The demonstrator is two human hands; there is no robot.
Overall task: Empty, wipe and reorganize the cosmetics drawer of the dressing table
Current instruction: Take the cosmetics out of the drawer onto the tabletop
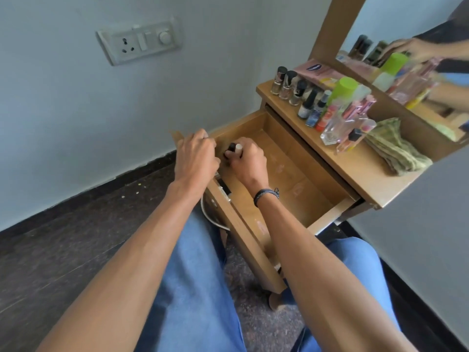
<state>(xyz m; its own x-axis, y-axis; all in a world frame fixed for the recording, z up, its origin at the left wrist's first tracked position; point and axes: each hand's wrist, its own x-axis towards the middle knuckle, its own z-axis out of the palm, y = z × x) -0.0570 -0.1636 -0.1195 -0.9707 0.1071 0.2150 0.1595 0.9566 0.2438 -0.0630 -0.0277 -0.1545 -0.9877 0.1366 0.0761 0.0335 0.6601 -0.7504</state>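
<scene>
pale blue wall and dark floor frame the head view, where the wooden drawer (pixel 291 174) stands pulled out over the person's knees. at its far left corner the right hand (pixel 247 161) curls round two small bottles (pixel 234 148), upright, caps up. the left hand (pixel 195 154) sits just beside, fingers curled; what it holds i cannot tell. the tabletop (pixel 355 168) lies to the right of both hands, so the right hand is probably the nearer carrier.

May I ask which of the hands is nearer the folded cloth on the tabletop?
Right. The right hand is in the drawer, left of the folded cloth; the left hand is farther left.
</scene>
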